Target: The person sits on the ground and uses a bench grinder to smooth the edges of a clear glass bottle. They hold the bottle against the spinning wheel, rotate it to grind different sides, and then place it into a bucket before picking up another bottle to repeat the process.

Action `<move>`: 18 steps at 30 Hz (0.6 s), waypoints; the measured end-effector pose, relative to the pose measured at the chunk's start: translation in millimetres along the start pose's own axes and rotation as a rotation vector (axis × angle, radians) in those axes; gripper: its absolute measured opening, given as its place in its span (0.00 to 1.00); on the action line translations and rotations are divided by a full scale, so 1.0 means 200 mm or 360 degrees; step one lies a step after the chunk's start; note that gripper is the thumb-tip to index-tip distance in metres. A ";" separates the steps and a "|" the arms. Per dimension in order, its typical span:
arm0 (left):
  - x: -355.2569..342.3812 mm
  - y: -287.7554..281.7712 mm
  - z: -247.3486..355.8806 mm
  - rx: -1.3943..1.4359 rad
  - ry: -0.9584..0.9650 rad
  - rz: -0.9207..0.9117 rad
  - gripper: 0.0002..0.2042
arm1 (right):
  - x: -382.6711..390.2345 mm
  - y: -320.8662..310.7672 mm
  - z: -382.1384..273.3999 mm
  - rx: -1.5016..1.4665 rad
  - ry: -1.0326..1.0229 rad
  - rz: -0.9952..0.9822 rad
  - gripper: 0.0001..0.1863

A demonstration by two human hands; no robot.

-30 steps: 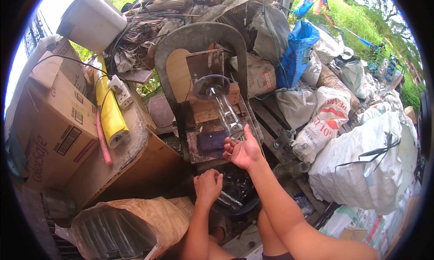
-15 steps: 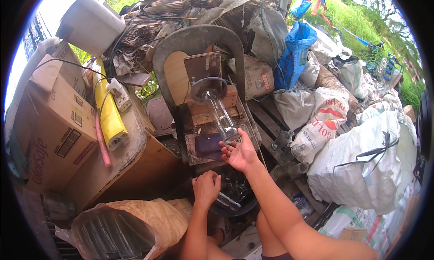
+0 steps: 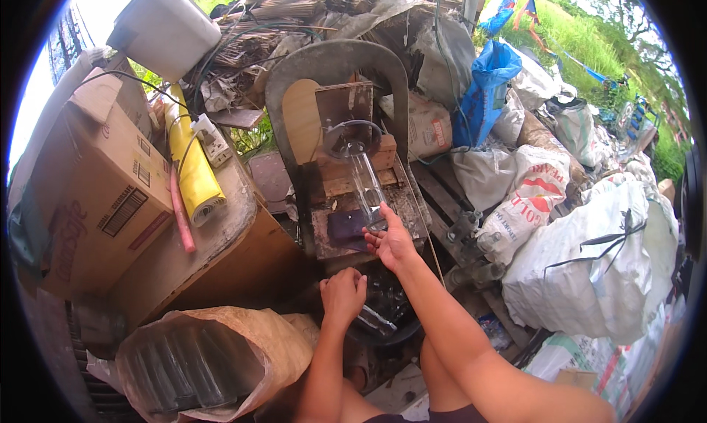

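My right hand (image 3: pixel 392 240) grips the near end of a clear glass cylinder (image 3: pixel 367 184), which looks like a bottle or tall glass. The far end of the glass meets a dark round disc (image 3: pixel 352 139) at a wooden block assembly (image 3: pixel 356 174); I cannot tell whether they touch. That assembly sits on an old dark plastic chair (image 3: pixel 269 99). Beside the glass lies a dark purple flat piece (image 3: pixel 347 230). My left hand (image 3: pixel 344 296) is closed, fingers curled, near the chair's front; what it may hold is hidden. Just below it lie clear glass pieces (image 3: pixel 377 320).
A torn brown paper sack (image 3: pixel 283 353) of clear glassware (image 3: pixel 188 368) stands at lower left. Left is a wooden table (image 3: pixel 221 235) bearing a cardboard box (image 3: pixel 110 195), a yellow roll (image 3: pixel 193 173) and a power strip (image 3: pixel 213 139). Stuffed white sacks (image 3: pixel 589 268) crowd the right.
The whole view has shifted slightly, with the scene moving a little to the right. My right hand still holds the glass against or near the disc; my left hand remains curled.
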State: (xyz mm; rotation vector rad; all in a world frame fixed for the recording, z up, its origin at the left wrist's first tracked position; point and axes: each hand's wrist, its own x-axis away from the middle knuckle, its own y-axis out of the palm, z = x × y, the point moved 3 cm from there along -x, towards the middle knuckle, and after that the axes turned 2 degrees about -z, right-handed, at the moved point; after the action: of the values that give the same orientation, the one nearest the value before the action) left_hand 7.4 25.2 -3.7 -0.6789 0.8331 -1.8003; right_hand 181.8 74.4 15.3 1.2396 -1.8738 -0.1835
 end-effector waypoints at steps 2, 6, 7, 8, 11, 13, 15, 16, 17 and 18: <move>-0.01 -0.01 0.01 -0.0017 0.0008 0.0039 0.10 | 0.06 -0.07 0.01 0.0055 0.0013 0.0075 0.32; 0.00 -0.02 0.01 0.0021 -0.0093 0.0107 0.10 | 0.27 -0.22 0.05 0.0157 -0.0025 0.0092 0.33; -0.01 -0.02 0.02 0.0026 -0.0124 0.0164 0.11 | 0.32 -0.25 0.06 0.0160 -0.0020 0.0085 0.33; -0.01 -0.03 0.02 0.0029 -0.0154 0.0221 0.11 | 0.36 -0.27 0.08 0.0144 -0.0004 0.0110 0.33; 0.00 -0.05 0.01 0.0104 -0.0237 0.0296 0.11 | 0.47 -0.32 0.19 0.0075 0.0012 0.0115 0.32; 0.02 -0.07 0.02 0.0140 -0.0241 0.0331 0.11 | 0.51 -0.35 0.26 0.0040 0.0008 0.0151 0.31; 0.03 -0.08 0.02 0.0176 -0.0253 0.0341 0.11 | 0.51 -0.38 0.33 0.0025 0.0028 0.0158 0.30; 0.03 -0.08 0.02 0.0193 -0.0262 0.0332 0.11 | 0.50 -0.39 0.36 0.0041 0.0019 0.0148 0.30; 0.04 -0.08 0.02 0.0202 -0.0273 0.0329 0.11 | 0.48 -0.40 0.39 0.0059 0.0016 0.0149 0.30; 0.04 -0.08 0.02 0.0218 -0.0276 0.0320 0.11 | 0.47 -0.41 0.41 0.0074 0.0016 0.0148 0.30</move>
State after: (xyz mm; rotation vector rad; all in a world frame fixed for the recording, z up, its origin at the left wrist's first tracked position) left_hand -0.7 20.1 12.6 -0.6287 0.6324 -1.5771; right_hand 164.7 -67.7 -26.1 1.1794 -1.9318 -0.0840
